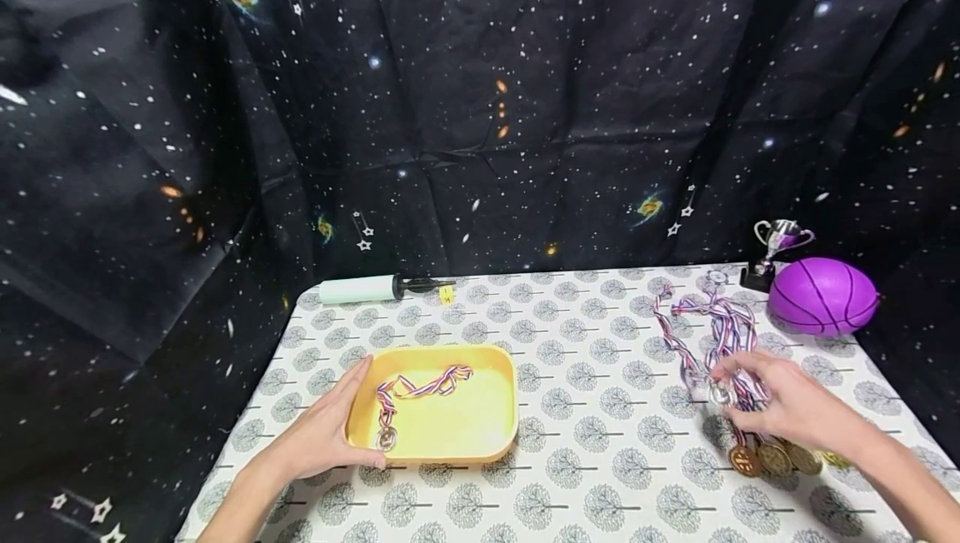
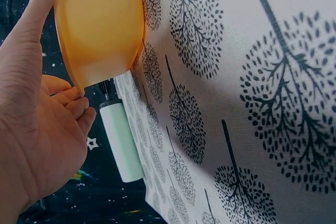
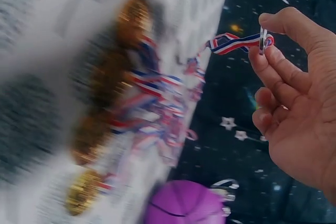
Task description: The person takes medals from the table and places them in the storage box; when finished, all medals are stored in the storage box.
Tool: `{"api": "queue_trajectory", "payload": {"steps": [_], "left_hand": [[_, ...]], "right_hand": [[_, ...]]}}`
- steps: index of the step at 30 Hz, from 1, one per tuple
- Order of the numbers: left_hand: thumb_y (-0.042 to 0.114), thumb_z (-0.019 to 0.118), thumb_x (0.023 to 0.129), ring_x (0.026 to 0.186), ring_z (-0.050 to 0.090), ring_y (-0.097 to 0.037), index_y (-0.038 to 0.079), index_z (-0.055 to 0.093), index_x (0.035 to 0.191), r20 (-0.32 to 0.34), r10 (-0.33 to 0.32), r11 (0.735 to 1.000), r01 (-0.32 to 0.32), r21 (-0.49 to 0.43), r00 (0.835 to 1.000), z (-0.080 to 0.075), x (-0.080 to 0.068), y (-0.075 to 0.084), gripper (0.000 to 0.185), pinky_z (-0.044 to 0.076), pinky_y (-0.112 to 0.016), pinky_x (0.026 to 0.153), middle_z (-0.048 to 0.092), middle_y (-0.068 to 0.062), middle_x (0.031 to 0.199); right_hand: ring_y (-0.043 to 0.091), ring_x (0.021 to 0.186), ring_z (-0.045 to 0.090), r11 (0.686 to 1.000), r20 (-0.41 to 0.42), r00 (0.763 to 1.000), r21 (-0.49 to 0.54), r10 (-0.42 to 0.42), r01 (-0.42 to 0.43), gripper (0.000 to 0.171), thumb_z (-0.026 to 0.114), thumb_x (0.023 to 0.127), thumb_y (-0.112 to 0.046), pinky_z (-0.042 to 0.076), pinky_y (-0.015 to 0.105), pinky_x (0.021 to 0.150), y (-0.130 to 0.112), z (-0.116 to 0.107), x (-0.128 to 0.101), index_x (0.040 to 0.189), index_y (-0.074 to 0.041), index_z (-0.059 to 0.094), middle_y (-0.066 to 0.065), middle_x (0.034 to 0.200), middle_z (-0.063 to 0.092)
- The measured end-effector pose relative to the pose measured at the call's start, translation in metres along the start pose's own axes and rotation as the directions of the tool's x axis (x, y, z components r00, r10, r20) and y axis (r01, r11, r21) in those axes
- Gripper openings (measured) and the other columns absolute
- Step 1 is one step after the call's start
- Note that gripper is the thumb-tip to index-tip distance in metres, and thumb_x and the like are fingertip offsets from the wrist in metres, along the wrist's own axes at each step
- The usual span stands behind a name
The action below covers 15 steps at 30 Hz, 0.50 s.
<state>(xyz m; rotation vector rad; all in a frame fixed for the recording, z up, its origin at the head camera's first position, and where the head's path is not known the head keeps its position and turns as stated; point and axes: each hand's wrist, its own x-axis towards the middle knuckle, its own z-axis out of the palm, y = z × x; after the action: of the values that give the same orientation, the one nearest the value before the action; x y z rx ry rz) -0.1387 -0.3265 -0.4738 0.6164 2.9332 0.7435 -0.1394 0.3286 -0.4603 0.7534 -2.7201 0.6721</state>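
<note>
The left hand (image 1: 318, 439) cups the near left corner of a shallow yellow plastic tray (image 1: 480, 443), thumb along the front rim and fingers curved round the outside wall. Inside the tray lies one medal with a red, white and blue striped ribbon (image 1: 408, 397). The right hand (image 1: 787, 406), well to the right of the tray, pinches a silver medal (image 1: 720, 394) by its edge between thumb and forefinger, its striped ribbon trailing back to the heap. That heap of medals with tangled striped ribbons (image 1: 723, 335) lies just beyond and under the hand, with several bronze and gold discs (image 1: 776, 458) at its near edge. Everything rests on a table covered in a white cloth printed with grey trees (image 1: 600, 443). Behind the tray lies a pale green hand pump with a black handle (image 1: 375, 288). Far right of the tray sit a purple rubber ball (image 1: 822, 296) and a small silver trophy cup (image 1: 776, 247).
</note>
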Motion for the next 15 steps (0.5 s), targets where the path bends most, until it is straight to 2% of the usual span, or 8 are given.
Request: {"api": "queue_trajectory", "payload": {"steps": [4,6,9,12,14,15], "left_hand": [[0.068,0.094,0.065,0.157,0.026,-0.042,0.002,0.013,0.170,-0.001,0.003,1.000,-0.003,-0.001,1.000,0.000,0.000,0.000,0.148,0.033,-0.060,0.121,0.018,-0.021,0.175],[0.068,0.094,0.065,0.157,0.026,-0.042,0.002,0.013,0.170,0.000,0.004,1.000,-0.004,-0.002,1.000,0.000,0.000,0.000,0.148,0.033,-0.060,0.121,0.018,-0.021,0.175],[0.067,0.094,0.065,0.157,0.026,-0.042,0.001,0.013,0.170,0.001,0.005,1.000,-0.005,-0.002,1.000,-0.001,0.000,0.000,0.147,0.033,-0.060,0.121,0.018,-0.021,0.175],[0.067,0.094,0.066,0.157,0.027,-0.042,0.000,0.014,0.169,0.000,0.013,1.000,-0.013,0.004,1.000,0.000,0.000,0.000,0.147,0.034,-0.060,0.121,0.018,-0.021,0.175],[0.068,0.093,0.066,0.157,0.027,-0.042,-0.001,0.014,0.169,0.001,0.015,1.000,-0.015,0.007,1.000,0.000,0.000,0.000,0.147,0.033,-0.060,0.121,0.018,-0.021,0.175],[0.069,0.093,0.066,0.157,0.027,-0.042,0.000,0.014,0.169,0.003,0.015,1.000,-0.015,0.010,1.000,0.000,0.000,-0.001,0.147,0.033,-0.059,0.121,0.018,-0.021,0.175]], "right_hand": [[0.023,0.102,0.067,0.998,-0.031,0.998,-0.048,-0.052,0.051,0.054,0.098,0.067,-0.017,0.061,0.053,0.086,-0.002,-0.024,0.021,0.115,-0.015,0.074,-0.006,0.110,0.072],[0.018,0.103,0.065,0.994,-0.050,0.995,-0.070,-0.082,0.079,0.055,0.099,0.067,-0.016,0.061,0.055,0.084,-0.004,-0.038,0.033,0.116,-0.016,0.074,-0.007,0.110,0.072],[0.009,0.098,0.060,0.991,-0.071,0.991,-0.082,-0.114,0.108,0.055,0.100,0.067,-0.016,0.060,0.042,0.080,-0.009,-0.056,0.051,0.116,-0.018,0.075,-0.010,0.110,0.071],[0.003,0.080,0.053,0.993,-0.073,0.991,-0.050,-0.110,0.106,0.053,0.098,0.070,-0.013,0.052,0.026,0.065,-0.016,-0.073,0.067,0.116,-0.020,0.074,-0.008,0.109,0.069],[0.003,0.077,0.048,0.994,-0.076,0.992,-0.025,-0.105,0.103,0.051,0.097,0.072,-0.010,0.046,0.022,0.058,-0.022,-0.083,0.078,0.117,-0.020,0.074,-0.007,0.109,0.067],[0.003,0.078,0.049,0.995,-0.081,0.992,-0.016,-0.099,0.099,0.050,0.096,0.072,-0.009,0.046,0.020,0.059,-0.026,-0.087,0.083,0.116,-0.019,0.074,-0.006,0.108,0.067]]}}
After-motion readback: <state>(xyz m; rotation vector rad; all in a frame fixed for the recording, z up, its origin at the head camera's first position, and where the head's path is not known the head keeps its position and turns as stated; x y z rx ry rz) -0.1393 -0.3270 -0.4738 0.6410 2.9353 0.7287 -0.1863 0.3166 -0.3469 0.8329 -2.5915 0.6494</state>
